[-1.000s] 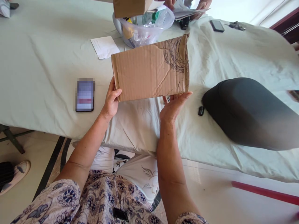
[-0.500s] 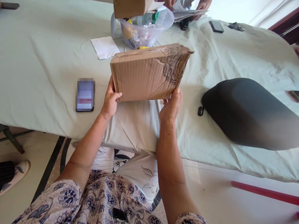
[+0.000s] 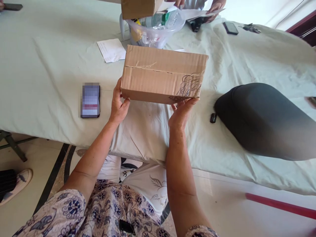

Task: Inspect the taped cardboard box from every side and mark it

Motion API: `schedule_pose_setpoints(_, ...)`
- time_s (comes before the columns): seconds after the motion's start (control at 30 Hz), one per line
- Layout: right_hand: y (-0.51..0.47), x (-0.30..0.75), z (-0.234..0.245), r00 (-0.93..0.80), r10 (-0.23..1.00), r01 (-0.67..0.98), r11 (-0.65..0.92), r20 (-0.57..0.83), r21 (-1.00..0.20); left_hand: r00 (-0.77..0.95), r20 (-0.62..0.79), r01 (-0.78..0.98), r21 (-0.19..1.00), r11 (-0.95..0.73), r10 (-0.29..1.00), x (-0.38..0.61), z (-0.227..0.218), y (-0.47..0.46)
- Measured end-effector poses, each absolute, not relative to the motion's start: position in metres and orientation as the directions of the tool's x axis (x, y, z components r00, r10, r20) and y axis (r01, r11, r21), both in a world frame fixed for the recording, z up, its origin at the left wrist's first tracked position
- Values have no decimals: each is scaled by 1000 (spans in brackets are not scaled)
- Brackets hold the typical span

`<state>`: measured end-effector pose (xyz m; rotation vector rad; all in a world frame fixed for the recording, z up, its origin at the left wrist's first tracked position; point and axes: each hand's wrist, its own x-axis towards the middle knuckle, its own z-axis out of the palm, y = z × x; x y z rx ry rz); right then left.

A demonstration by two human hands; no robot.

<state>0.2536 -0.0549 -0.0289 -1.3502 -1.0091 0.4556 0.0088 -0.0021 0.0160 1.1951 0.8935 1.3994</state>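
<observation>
The person sits close to the surface [image 3: 49, 65], which has a pale green cloth over it. Both arms reach out in front.

The work in hand looks like holding up a cardboard box [image 3: 163, 74] and looking at it. The left hand [image 3: 118, 105] is half closed on the box's lower left corner, with the thumb on the near side and the fingers hidden behind. The right hand [image 3: 181, 112] is more open. It cups the lower right corner from below, near some black scribbles.

The box is shut, with a line of tape along its top. It seems to be lifted a little above the surface. It is held only by its two near corners, so any move with it calls for both hands to keep a firm hold.

A phone [image 3: 90, 100] lies left of the box and a big black bag [image 3: 261, 118] lies right. Farther off are a white paper [image 3: 111, 50] and a clear tub [image 3: 153, 29] full of things. Another person's hand [image 3: 214, 6] is at the far edge.
</observation>
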Motion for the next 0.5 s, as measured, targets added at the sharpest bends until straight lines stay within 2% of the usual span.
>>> schedule_pose_setpoints(0.1,-55,245,-23,648,694,229,214,313,-950,-8,219,-158,963,-217,976,8,17,-2)
schedule_pose_setpoints(0.3,-63,229,-3,612,768,114,149,188,-982,-65,257,-70,963,-261,964,9,24,-6)
schedule_pose_setpoints(0.5,-69,224,5,630,751,70,201,199,-977,13,273,-122,955,-269,962,10,25,-9)
